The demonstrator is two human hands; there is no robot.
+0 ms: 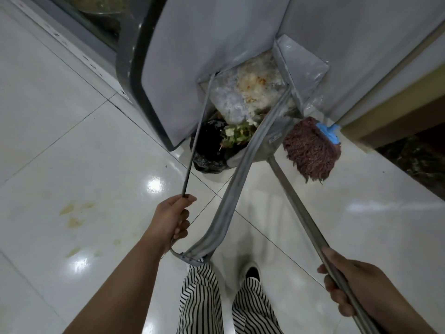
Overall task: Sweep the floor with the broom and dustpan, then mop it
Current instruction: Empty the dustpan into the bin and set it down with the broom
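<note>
My left hand (172,219) grips the looped metal handle (237,174) of a grey metal dustpan (301,68). The dustpan is tilted over a bin lined with a black bag (208,145). White scraps and crumpled plastic (248,92) lie in the dustpan's mouth, and green scraps sit on top of the bag. My right hand (354,283) grips a long metal pole (301,213); its far end disappears behind the dustpan. A reddish-brown stringy mop head (310,150) with a blue clamp (328,133) lies just right of the dustpan, by the wall.
A large grey panel with a dark rim (168,68) slants above the bin on the left. The glossy white tile floor (72,165) has yellowish stains (74,213) on the left. A tan ledge (397,104) runs along the right. My striped trouser legs and a shoe (251,271) are below.
</note>
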